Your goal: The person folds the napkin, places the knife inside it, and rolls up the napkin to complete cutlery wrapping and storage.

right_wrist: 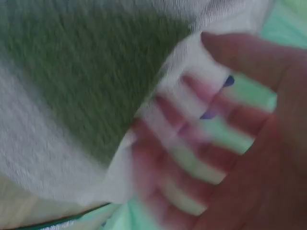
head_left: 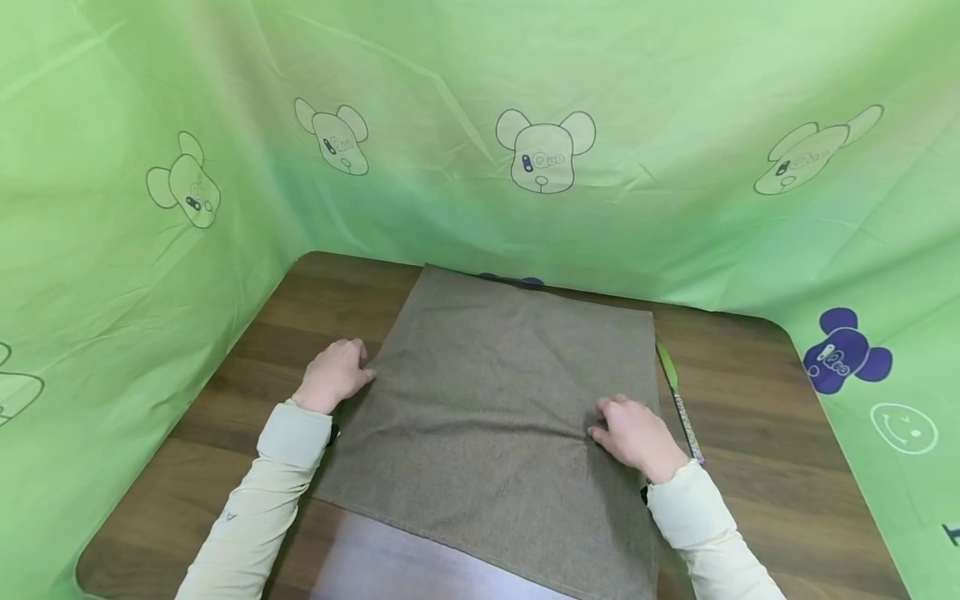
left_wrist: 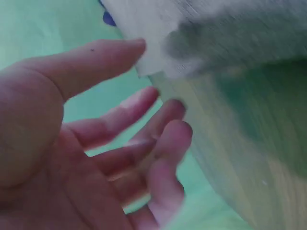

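Observation:
A grey-brown cloth (head_left: 495,375) lies spread over the table, with a crease running across its middle toward the right hand. My left hand (head_left: 335,375) is at the cloth's left edge, its thumb pointing over that edge. In the left wrist view, the left hand's fingers (left_wrist: 172,139) are loosely bent and apart, with nothing between them and the thumb. My right hand (head_left: 632,435) is over the right part of the cloth, fingertips right at the crease. In the right wrist view, the fingers of the right hand (right_wrist: 230,139) are spread and blurred beside the cloth (right_wrist: 43,124).
Beyond the cloth's right edge lies a thin strip (head_left: 681,408), green at one end and speckled along the rest. The wooden table (head_left: 757,433) has rounded corners. Green printed curtains (head_left: 435,150) hang along its back and sides. A pale patch (head_left: 405,554) shows below the cloth's front edge.

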A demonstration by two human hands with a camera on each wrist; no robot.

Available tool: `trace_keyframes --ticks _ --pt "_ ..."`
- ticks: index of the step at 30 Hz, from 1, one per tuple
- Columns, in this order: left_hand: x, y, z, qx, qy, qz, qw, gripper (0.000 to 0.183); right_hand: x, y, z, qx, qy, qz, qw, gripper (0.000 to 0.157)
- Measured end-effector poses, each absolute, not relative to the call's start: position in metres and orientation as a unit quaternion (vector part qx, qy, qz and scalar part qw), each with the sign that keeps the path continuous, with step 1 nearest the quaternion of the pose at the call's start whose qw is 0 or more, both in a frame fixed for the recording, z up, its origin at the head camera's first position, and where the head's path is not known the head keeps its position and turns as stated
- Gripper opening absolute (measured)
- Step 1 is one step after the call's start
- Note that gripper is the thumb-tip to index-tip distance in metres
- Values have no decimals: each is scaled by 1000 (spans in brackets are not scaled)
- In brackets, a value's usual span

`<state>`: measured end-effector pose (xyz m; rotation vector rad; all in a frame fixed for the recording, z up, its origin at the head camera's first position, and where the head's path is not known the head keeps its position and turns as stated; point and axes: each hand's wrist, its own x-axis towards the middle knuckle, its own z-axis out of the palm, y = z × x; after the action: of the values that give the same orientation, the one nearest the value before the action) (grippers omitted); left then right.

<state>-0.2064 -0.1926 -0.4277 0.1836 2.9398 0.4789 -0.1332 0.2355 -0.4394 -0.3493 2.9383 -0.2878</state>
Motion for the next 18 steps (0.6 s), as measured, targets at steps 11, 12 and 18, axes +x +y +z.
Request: trace_keyframes --ticks 11,12,18 --pt "-207 -148 -452 229 959 136 93 49 -134 237 -441 -71 977 -123 158 58" --pt "-206 -145 -453 226 960 134 100 51 -135 237 -441 -68 977 -124 162 59" --pt "-203 -139 -453 179 962 130 161 63 -136 236 -442 -56 974 -134 175 63"
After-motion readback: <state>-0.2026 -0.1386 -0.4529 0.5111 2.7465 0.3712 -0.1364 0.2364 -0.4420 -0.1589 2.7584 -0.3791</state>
